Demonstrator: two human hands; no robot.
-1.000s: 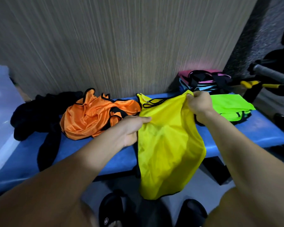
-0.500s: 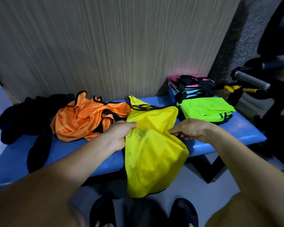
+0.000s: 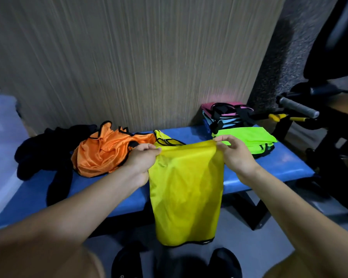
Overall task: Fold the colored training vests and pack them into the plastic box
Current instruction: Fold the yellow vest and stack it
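Observation:
A yellow vest [image 3: 186, 189] with black trim hangs over the front edge of the blue bench [image 3: 285, 163], stretched flat between both hands. My left hand [image 3: 142, 161] pinches its left fold edge and my right hand [image 3: 234, 153] pinches the right one. The vest's straps lie on the bench behind the fold. A crumpled orange vest [image 3: 105, 153] lies to the left. A folded neon green vest [image 3: 247, 137] sits to the right, in front of a stack of folded pink and blue vests [image 3: 223, 115]. A translucent plastic box [image 3: 0, 149] shows at the far left.
Dark clothing [image 3: 38, 149] is heaped on the bench's left part. A wood-grain wall panel [image 3: 139, 61] stands close behind the bench. Black exercise equipment with a grey handle [image 3: 298, 107] is at the right. My black shoes [image 3: 225, 263] stand on the grey floor below.
My right hand went from the vest's top corner down to its right side, then rose gripping the fold. The vest is now pulled taut between both hands, with a straight top edge.

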